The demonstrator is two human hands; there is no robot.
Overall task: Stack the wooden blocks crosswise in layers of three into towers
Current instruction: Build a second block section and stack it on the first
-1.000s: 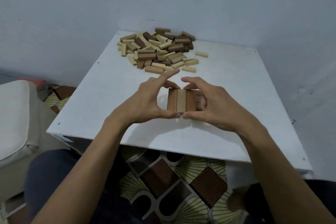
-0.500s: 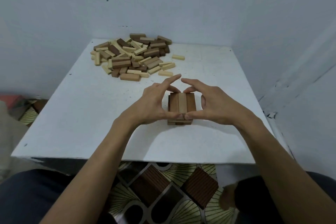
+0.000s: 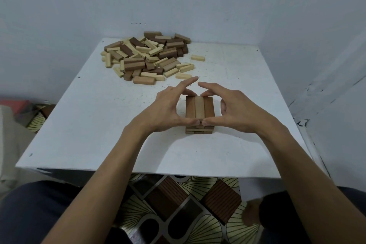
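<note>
Against the top layer's near ends your thumbs [image 3: 193,122] press, fingertips [image 3: 206,93] pinching the far ends: left hand [image 3: 166,109] and right hand [image 3: 239,109] seem to square the tower [image 3: 200,108] toward the table's [image 3: 99,125] front edge; loose blocks [image 3: 146,57] lie toward its far-left corner.

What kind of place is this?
Likely a room at home, not a workshop: a small white table set in a corner of plain painted walls, patterned floor covering below, and a pile of wooden blocks behind a short tower.
</note>
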